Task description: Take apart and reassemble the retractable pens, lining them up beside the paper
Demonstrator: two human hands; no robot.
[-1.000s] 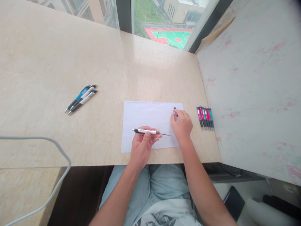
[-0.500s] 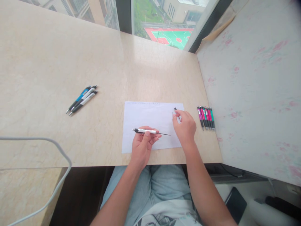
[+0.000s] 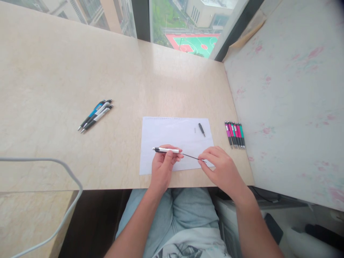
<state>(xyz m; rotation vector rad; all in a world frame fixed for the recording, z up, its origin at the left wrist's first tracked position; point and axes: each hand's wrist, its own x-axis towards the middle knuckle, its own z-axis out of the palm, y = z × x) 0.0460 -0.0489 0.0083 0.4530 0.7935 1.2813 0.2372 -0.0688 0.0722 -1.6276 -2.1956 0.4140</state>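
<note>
My left hand point(image 3: 162, 168) pinches a white and black pen barrel point(image 3: 166, 150) over the lower part of a white sheet of paper point(image 3: 172, 134). A thin dark refill point(image 3: 191, 156) sticks out of the barrel to the right. My right hand point(image 3: 221, 170) pinches the far end of that refill. A small black pen tip piece point(image 3: 201, 129) and a tiny spring point(image 3: 195, 130) lie on the sheet's upper right part.
Three pens, blue, white and black point(image 3: 95, 114), lie together at the left of the beige table point(image 3: 67, 79). Several pink, red and green pens point(image 3: 234, 133) lie in a row by the right edge. A grey cable point(image 3: 67, 179) loops at lower left. Beyond the table is a window.
My right hand let go of the black tip piece on the sheet, came back toward me and took hold of the refill's end. The left hand stayed put.
</note>
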